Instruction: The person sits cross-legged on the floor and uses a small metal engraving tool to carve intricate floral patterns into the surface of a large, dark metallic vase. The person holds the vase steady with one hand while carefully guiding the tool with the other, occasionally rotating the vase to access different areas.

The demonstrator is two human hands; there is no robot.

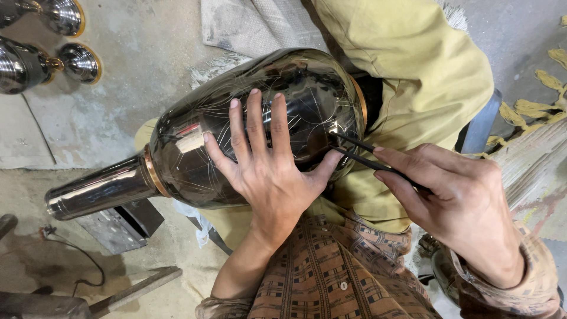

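A large dark glossy metal vase [195,147] lies on its side across my lap, its narrow neck [97,192] pointing left. Fine engraved lines cover its body. My left hand [266,159] rests flat on the belly of the vase, fingers spread, steadying it. My right hand [455,201] pinches a thin dark engraving tool [360,152] whose tip touches the vase's right side near a gold band.
Other shiny metal vases [41,53] stand at the upper left on the concrete floor. A metal block [121,227] sits under the vase's neck. A cable [77,260] and a wooden strip [139,289] lie at the lower left. Woven mats [248,23] lie at the top.
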